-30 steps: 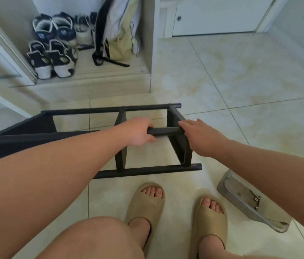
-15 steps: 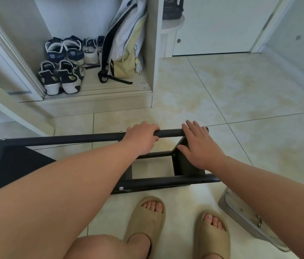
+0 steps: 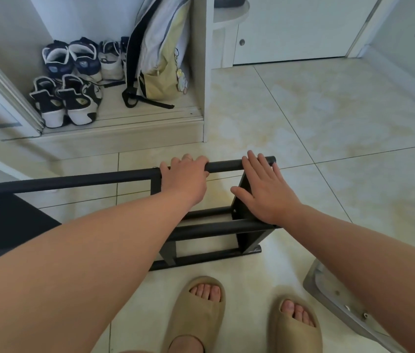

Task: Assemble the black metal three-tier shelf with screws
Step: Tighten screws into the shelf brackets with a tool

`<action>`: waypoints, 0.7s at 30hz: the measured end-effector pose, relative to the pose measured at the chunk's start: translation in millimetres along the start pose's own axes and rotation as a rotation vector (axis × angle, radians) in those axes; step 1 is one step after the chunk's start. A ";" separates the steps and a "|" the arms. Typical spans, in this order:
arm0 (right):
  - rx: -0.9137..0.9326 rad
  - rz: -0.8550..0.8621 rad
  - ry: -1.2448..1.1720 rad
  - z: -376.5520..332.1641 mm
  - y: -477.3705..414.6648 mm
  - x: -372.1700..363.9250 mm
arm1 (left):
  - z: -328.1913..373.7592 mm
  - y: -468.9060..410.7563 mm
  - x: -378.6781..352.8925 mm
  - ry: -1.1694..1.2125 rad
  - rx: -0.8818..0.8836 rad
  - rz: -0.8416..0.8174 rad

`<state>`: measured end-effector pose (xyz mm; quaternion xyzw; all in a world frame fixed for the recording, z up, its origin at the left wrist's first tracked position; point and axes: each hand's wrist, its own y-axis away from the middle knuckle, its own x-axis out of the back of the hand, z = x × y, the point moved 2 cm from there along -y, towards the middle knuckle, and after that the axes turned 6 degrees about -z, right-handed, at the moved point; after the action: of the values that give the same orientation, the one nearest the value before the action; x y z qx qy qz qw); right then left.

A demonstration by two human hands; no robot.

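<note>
Shift: since half a second ago the black metal three-tier shelf frame point(image 3: 73, 180) has rolled further up off the pale tiled floor point(image 3: 328, 123), and more of its lower rails show.
Feet: beige foam slides point(image 3: 196, 314) are planted just short of the frame's bottom rail.
Grey plate: a grey metal bracket with screws point(image 3: 333, 299) lies by my right foot, apart from the frame.
Frame: it stands long-side-on in front of me, with its far end off to my left.
Right hand point(image 3: 265, 189): the fingers are straight and the palm lies flat against the end upright, steadying it.
Left hand point(image 3: 186, 179): the fingers are curled over the round top tube, gripping it.
Handling: I judge it rigid, fairly light and smooth-painted, so it may slip. The round tubes near the joints look like the best hold.
Beyond: a yellow-and-grey backpack point(image 3: 160, 59) and navy-and-white sneakers point(image 3: 71, 80) sit in the open cupboard.
</note>
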<state>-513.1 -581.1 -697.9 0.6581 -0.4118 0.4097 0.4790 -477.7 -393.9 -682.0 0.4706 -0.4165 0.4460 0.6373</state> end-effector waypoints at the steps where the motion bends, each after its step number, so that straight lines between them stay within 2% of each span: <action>1: 0.003 -0.003 0.006 0.5 2.4 0.2 | 1.5 2.6 -1.5 -0.012 0.007 -0.005; 5: 0.028 -0.007 0.020 3.6 25.6 5.6 | 9.4 19.5 -6.2 -0.071 0.038 -0.085; 9: 0.034 0.002 0.060 19.8 62.7 17.3 | 30.0 39.8 3.4 -0.070 -0.045 -0.103; 14: -0.034 0.004 0.060 61.2 126.1 25.8 | 79.6 72.1 1.9 -0.091 -0.273 -0.093; 21: -0.229 -0.156 -0.028 134.2 212.5 -7.0 | 151.8 106.0 -26.4 -0.201 -0.678 -0.106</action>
<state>-694.5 -752.9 -669.6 0.6348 -0.4100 0.3120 0.5758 -603.1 -529.1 -650.9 0.2945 -0.5766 0.2003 0.7353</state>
